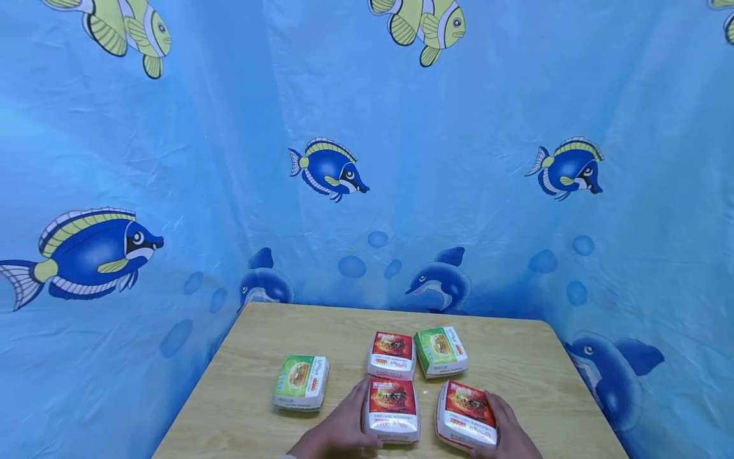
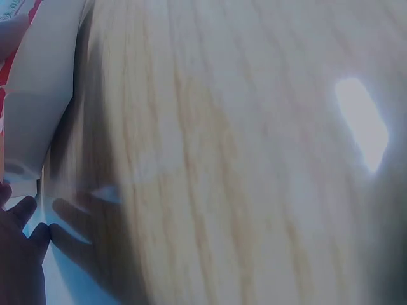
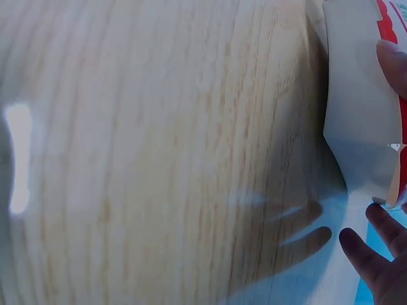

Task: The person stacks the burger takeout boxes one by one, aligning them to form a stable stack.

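Note:
My left hand (image 1: pixel 343 422) grips a red-topped burger box (image 1: pixel 392 408) at the front middle, with fingers along its left side and the thumb at its near edge. My right hand (image 1: pixel 507 432) holds a second red-topped burger box (image 1: pixel 466 414), turned slightly, by its right side. A gap separates these two boxes. Pale cardboard sides of the held boxes show in the left wrist view, beside the left hand's fingers (image 2: pixel 22 238), and in the right wrist view, by the right hand's fingers (image 3: pixel 375 254). Much of each hand lies outside its wrist view.
Behind the left-held box stands another red burger box (image 1: pixel 392 354), with a tilted green burger box (image 1: pixel 441 352) next to it. A second green box (image 1: pixel 301 382) sits apart to the left. The wooden table (image 1: pixel 246 357) is backed by a blue fish-print curtain (image 1: pixel 401 223).

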`<action>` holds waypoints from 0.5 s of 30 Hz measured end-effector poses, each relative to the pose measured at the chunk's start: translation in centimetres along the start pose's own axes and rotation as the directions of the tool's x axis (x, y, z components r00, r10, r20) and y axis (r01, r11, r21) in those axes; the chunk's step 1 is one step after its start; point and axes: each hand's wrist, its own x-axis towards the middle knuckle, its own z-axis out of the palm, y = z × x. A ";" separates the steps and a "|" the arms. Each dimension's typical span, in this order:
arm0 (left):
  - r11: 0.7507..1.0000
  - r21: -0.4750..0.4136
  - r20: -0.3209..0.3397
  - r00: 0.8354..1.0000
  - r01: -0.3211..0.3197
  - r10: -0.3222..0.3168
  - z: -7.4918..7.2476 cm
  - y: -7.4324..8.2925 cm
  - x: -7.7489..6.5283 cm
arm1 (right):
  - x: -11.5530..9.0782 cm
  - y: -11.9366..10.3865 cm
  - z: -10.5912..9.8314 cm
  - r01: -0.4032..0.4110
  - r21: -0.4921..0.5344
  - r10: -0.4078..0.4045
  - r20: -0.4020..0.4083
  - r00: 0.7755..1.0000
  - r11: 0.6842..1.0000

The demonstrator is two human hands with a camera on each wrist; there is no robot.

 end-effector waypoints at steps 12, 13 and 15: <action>1.000 0.030 0.011 1.000 0.004 -0.004 -0.2 0.3 0.1 | 0.0 -1.3 -1.2 0.027 0.003 -0.027 -0.028 0.999 1.000; 1.000 0.029 0.008 1.000 0.005 -0.005 -0.2 0.3 0.0 | 0.0 -1.5 -1.3 0.022 0.009 -0.022 -0.025 0.999 1.000; 1.000 0.019 0.004 1.000 0.009 -0.009 -0.2 0.4 -0.1 | 0.0 -1.8 -1.5 0.022 0.022 -0.022 -0.018 1.000 1.000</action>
